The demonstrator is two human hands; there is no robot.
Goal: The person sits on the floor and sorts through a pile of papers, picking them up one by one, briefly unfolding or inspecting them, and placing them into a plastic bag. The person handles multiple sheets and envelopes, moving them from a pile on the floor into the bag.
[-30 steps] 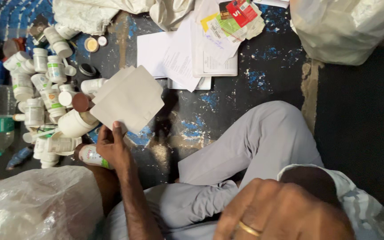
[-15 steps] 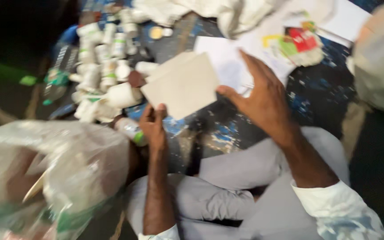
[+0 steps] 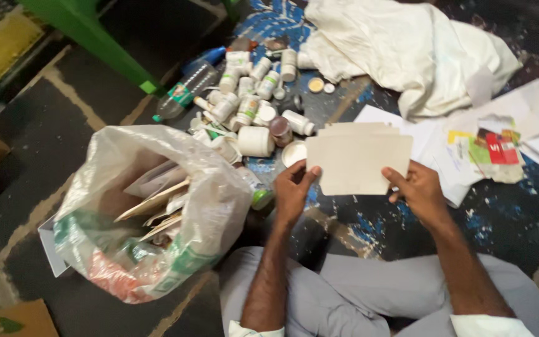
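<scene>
I hold a small stack of plain beige paper envelopes (image 3: 357,159) in front of me with both hands. My left hand (image 3: 293,192) pinches the lower left corner and my right hand (image 3: 418,190) pinches the lower right edge. Just beyond the envelopes lies a heap of white pill bottles (image 3: 244,106) with green labels, and a white jar (image 3: 255,141) on its side. One more small bottle (image 3: 258,193) lies by my left wrist. I sit cross-legged in grey trousers (image 3: 369,293) on a dark floor.
A clear plastic bag (image 3: 151,212) stuffed with papers and packets stands at my left knee. A plastic water bottle (image 3: 185,90) lies by a green frame (image 3: 95,40). Crumpled white cloth (image 3: 407,50) and loose papers (image 3: 488,146) lie far right. Cardboard (image 3: 7,318) sits bottom left.
My right hand came up from my lap and took the right edge of the envelopes. The view swung left, bringing the plastic bag and green frame into sight.
</scene>
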